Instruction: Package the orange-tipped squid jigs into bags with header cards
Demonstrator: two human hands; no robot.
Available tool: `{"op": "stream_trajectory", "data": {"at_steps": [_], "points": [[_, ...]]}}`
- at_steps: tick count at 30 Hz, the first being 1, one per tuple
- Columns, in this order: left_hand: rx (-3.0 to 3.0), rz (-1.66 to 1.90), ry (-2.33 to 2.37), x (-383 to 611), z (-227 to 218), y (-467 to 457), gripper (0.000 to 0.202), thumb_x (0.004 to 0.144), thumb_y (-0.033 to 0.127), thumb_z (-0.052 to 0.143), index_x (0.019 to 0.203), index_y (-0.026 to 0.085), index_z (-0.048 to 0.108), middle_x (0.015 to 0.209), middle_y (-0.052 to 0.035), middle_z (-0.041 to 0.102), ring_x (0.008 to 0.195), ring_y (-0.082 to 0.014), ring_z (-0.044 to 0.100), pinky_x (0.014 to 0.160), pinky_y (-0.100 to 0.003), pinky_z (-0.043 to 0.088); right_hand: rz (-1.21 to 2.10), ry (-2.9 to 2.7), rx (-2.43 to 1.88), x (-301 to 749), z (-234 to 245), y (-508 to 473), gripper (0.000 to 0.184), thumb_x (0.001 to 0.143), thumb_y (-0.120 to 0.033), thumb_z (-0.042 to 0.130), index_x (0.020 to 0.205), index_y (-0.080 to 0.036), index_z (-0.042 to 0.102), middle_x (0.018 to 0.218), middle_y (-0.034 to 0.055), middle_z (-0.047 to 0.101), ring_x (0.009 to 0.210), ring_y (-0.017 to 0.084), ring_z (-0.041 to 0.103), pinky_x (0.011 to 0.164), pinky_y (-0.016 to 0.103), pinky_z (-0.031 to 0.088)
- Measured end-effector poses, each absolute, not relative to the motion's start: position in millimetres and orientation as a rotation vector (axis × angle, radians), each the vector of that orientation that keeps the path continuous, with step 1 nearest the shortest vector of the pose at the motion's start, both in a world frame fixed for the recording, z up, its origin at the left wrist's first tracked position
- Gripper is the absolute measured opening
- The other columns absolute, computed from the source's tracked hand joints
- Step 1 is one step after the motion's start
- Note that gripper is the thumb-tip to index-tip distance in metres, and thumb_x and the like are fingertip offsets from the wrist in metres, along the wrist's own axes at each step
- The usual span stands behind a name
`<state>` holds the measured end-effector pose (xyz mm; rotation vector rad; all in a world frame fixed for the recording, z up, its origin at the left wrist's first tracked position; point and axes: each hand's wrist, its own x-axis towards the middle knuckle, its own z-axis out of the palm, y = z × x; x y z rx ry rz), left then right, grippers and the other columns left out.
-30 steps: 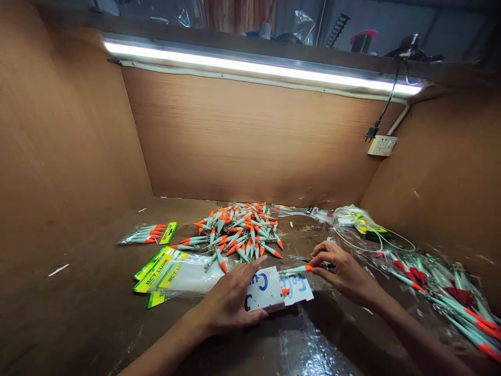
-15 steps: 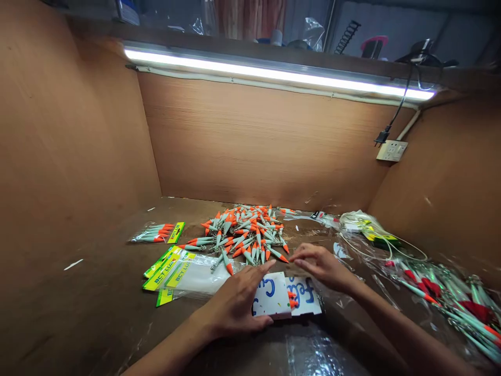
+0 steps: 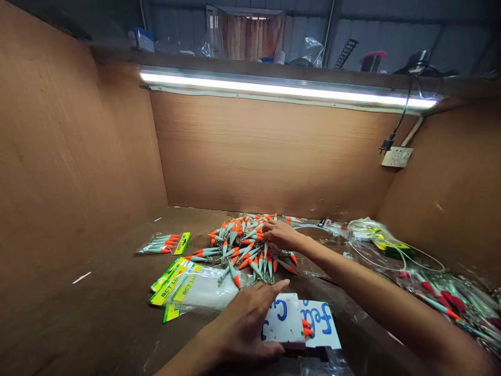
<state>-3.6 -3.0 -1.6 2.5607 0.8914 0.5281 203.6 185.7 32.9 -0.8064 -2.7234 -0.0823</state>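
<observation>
A heap of pale green lures with orange tips (image 3: pixel 242 245) lies in the middle of the brown bench. My right hand (image 3: pixel 279 235) reaches over the heap, fingers curled down onto the lures; whether it grips one is hidden. Nearer me, my left hand (image 3: pixel 246 324) lies flat with fingers stretched out, pressing on a white block with blue lettering (image 3: pixel 303 324). Orange lure tips (image 3: pixel 306 328) show in a slot of that block.
A stack of empty clear bags with yellow-green headers (image 3: pixel 188 284) lies left of my left hand. One filled bag (image 3: pixel 164 244) sits further left. Tangled lures, cord and plastic (image 3: pixel 430 282) crowd the right side. Brown walls enclose the bench; a socket (image 3: pixel 397 156) hangs at the right.
My right hand put a lure into the white block, then moved away from it to the heap. The camera tilted upward. My left hand stayed on the block.
</observation>
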Motion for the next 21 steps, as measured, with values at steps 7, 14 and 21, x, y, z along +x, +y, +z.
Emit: {"op": "stream_trajectory", "data": {"at_steps": [7,14,21], "points": [[2.538,0.590,0.895,-3.8,-9.5,-2.0,0.111,0.066,0.041,0.082,0.156,0.032,0.018,0.143,-0.0089,0.053,0.124,-0.0326,0.052,0.106,-0.048,0.043,0.152,-2.518,-1.011,266.5,33.7,133.6,0.030,0.101,-0.032,0.049,0.109,-0.017,0.074,0.090,0.0044,0.073,0.079,0.018,0.063,0.073,0.026,0.047],[2.508,0.547,0.923,-3.1,-8.8,0.5,0.117,0.068,0.040,0.082,0.158,0.034,0.008,0.140,-0.0090,0.056,0.121,-0.0324,0.056,0.103,-0.048,0.045,0.884,-2.069,-1.318,311.5,21.9,54.9,0.032,0.090,-0.044,0.063,0.102,-0.018,0.078,0.084,-0.0001,0.073,0.074,0.017,0.062,0.069,0.025,0.045],[2.485,0.515,0.971,-1.7,-14.8,2.9,0.118,0.066,0.042,0.083,0.159,0.032,0.011,0.138,-0.0107,0.057,0.119,-0.0326,0.057,0.102,-0.047,0.046,0.758,-2.079,-1.492,332.9,10.0,13.8,0.028,0.086,-0.044,0.067,0.095,-0.020,0.080,0.086,0.0022,0.075,0.077,0.020,0.064,0.072,0.028,0.045]]}}
